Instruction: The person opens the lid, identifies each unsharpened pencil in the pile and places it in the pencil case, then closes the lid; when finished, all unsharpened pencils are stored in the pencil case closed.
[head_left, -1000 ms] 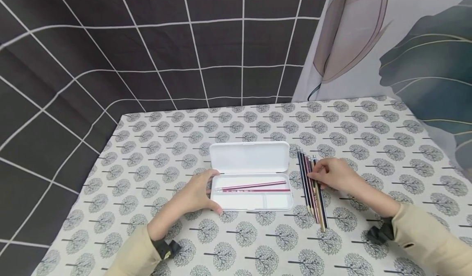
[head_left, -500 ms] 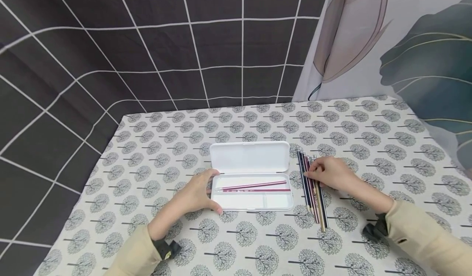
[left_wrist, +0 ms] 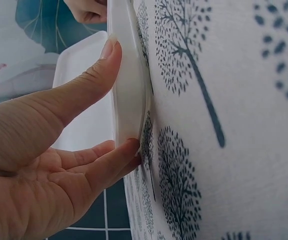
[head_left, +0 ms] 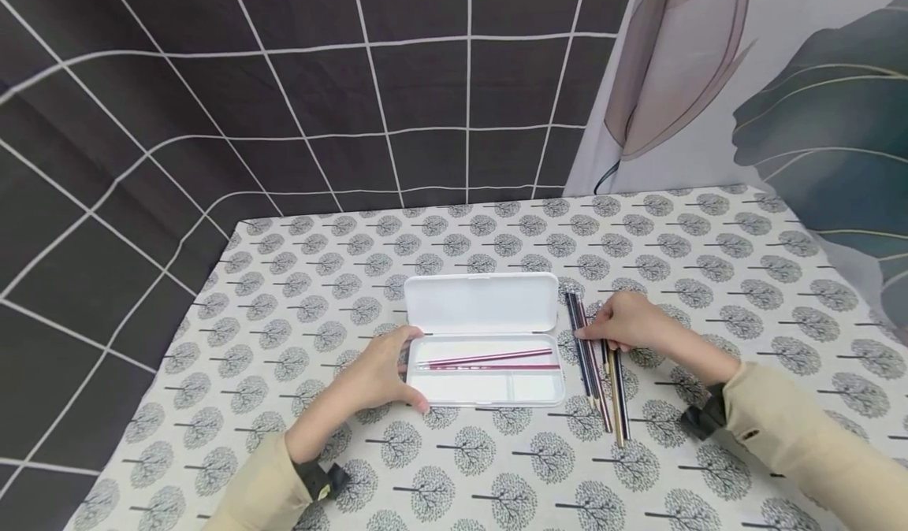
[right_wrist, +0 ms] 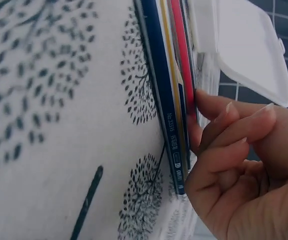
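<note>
A white pencil case (head_left: 454, 389) lies with its lid (head_left: 482, 302) raised and two dark-red pencils (head_left: 489, 355) inside. My left hand (head_left: 379, 369) holds the case's left end, thumb (left_wrist: 91, 82) on the near side and fingers on the end wall. To the right of the case, my right hand (head_left: 631, 322) reaches over several loose pencils (head_left: 585, 365), pinching among the dark and red ones at the group's left. A gold pencil (head_left: 615, 397) and a dark one lie apart on the right. In the right wrist view, a navy pencil (right_wrist: 159, 75) lies beside my curled fingers; the exact grip is partly hidden.
A white tablecloth (head_left: 319, 263) printed with trees covers the table. Behind it hangs a dark cloth (head_left: 418, 82) with white grid lines, and a leaf-patterned curtain (head_left: 816, 121) is at the right. Dark bands with small devices (head_left: 702, 419) sit on both wrists.
My right hand has slid left across the pencils. The dark and red pencils have shifted slightly left, widening the gap to the gold one. My left hand and the case stay put.
</note>
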Demonstrator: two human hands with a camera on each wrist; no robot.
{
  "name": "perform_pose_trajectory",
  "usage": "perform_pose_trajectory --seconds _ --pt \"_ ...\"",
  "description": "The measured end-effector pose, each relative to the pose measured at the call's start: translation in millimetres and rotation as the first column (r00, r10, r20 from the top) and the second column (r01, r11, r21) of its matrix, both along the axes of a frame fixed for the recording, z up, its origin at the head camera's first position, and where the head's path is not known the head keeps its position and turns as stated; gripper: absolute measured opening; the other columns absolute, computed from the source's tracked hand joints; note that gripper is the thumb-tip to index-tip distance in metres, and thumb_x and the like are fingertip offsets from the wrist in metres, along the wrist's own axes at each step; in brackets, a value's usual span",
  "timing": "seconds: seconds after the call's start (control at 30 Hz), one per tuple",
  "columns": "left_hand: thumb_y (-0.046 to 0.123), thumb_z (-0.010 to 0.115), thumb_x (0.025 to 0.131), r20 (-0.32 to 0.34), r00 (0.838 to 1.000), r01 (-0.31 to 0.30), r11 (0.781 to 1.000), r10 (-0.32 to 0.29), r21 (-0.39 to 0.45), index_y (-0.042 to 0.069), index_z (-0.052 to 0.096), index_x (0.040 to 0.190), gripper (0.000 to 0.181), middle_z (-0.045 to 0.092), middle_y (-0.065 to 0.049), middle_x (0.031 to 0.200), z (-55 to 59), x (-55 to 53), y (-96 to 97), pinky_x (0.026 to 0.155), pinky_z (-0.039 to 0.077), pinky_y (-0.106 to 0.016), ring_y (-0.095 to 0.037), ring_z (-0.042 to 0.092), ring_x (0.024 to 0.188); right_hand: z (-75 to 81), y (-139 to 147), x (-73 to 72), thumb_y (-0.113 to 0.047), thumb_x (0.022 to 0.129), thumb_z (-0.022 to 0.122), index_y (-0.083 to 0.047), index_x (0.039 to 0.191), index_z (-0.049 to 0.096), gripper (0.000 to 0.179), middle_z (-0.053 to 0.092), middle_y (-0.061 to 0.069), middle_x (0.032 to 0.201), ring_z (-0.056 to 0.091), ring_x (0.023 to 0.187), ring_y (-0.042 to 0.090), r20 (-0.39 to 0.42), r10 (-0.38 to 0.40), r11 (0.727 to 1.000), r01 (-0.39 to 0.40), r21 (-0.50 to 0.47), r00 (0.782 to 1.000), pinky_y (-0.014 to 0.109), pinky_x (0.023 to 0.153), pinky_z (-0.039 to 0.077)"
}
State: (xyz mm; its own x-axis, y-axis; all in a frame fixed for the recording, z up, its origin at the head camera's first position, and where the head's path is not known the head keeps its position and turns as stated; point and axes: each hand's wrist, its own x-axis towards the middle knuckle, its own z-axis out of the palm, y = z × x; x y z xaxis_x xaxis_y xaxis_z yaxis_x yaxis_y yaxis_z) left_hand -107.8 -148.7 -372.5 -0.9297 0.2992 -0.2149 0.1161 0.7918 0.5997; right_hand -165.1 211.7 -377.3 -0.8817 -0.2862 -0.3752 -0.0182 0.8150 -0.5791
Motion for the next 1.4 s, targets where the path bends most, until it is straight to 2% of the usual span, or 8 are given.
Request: perform_pose_trajectory --seconds 0.23,0.5,0.63,0.73,0.93,1.03,1.27,1.4 --pt "0.023 0.092 0.041 0.005 1.0 -0.008 1.0 0.008 0.028 0.0 0.046 0.13 0.103 0.053 -0.018 0.128 0.2 1.0 -0.2 0.101 0.042 -0.045 -0.032 0.051 0.116 -0.9 3 -7.3 -0.041 0.077 0.072 -0.011 0.055 0.057 0.04 0.048 -0.005 0.046 0.038 0.04 0.006 0.107 -0.003 0.999 0.007 -0.034 0.994 0.021 0.047 0.043" --pt "0.027 0.092 0.042 -0.011 1.0 0.006 1.0 -0.006 0.004 0.0 0.045 0.131 0.104 0.053 -0.017 0.13 -0.7 -1.5 -1.9 0.102 0.041 -0.046 -0.032 0.05 0.118 16.6 26 -17.8 -0.025 0.09 0.059 0.001 0.078 0.059 0.029 0.06 0.006 0.066 0.055 0.056 0.012 0.183 0.104 0.952 -0.044 -0.304 0.978 0.018 0.051 0.045" --pt "0.027 0.092 0.042 -0.013 1.0 0.01 1.0 -0.01 -0.011 0.001 0.045 0.131 0.104 0.053 -0.017 0.129 0.4 -4.1 -3.3 0.101 0.042 -0.045 -0.031 0.051 0.116 23.6 33 -23.0 -0.019 0.096 0.05 0.007 0.093 0.056 0.027 0.066 0.011 0.078 0.064 0.068 0.021 0.09 0.174 0.912 -0.126 -0.391 0.981 0.028 0.063 0.055" --pt "0.028 0.092 0.042 -0.009 1.0 0.017 1.0 -0.017 -0.005 0.001 0.046 0.13 0.103 0.053 -0.017 0.129 1.2 -5.3 -3.4 0.098 0.045 -0.043 -0.031 0.053 0.113 25.9 35 -24.8 -0.012 0.098 0.044 0.009 0.102 0.054 0.024 0.068 0.011 0.085 0.065 0.076 0.022 -0.052 0.2 0.85 -0.2 -0.487 0.978 0.031 0.071 0.056" --pt "0.03 0.092 0.043 -0.001 1.0 0.029 0.999 -0.03 -0.024 0.002 0.045 0.131 0.104 0.052 -0.017 0.13 2.4 -2.1 -1.6 0.099 0.045 -0.042 -0.031 0.053 0.114 30.7 16 -21.4 -0.001 0.097 0.04 0.013 0.105 0.051 0.02 0.069 0.006 0.091 0.065 0.081 0.011 -0.306 0.17 0.747 -0.325 -0.58 0.937 0.023 0.073 0.054" --pt "0.031 0.092 0.043 -0.014 0.999 0.043 0.998 -0.043 -0.035 0.002 0.045 0.131 0.104 0.053 -0.017 0.13 1.7 -2.1 -1.9 0.102 0.042 -0.045 -0.032 0.051 0.117 32.3 2 -17.5 0.001 0.096 0.042 0.009 0.104 0.054 0.016 0.069 0.007 0.09 0.065 0.081 0.012 -0.396 0.174 0.758 -0.38 -0.531 0.901 0.024 0.073 0.055" --pt "0.034 0.091 0.044 -0.027 0.997 0.073 0.997 -0.074 -0.022 0.002 0.045 0.131 0.103 0.052 -0.017 0.131 -0.4 -4.8 -3.0 0.103 0.04 -0.048 -0.032 0.049 0.12 34.7 -15 -4.7 -0.006 0.093 0.054 -0.009 0.107 0.062 0.016 0.069 -0.007 0.093 0.064 0.089 0.008 -0.55 0.238 0.858 -0.438 -0.267 0.801 0.031 0.082 0.055" --pt "0.036 0.091 0.043 -0.019 0.997 0.074 0.996 -0.075 -0.046 0.004 0.046 0.13 0.103 0.054 -0.016 0.13 0.4 -5.2 -4.7 0.101 0.041 -0.049 -0.032 0.05 0.118 35.6 -22 -1.9 -0.01 0.093 0.056 -0.016 0.104 0.063 0.014 0.067 -0.011 0.095 0.063 0.089 0.005 -0.553 0.276 0.862 -0.458 -0.22 0.786 0.032 0.08 0.054"
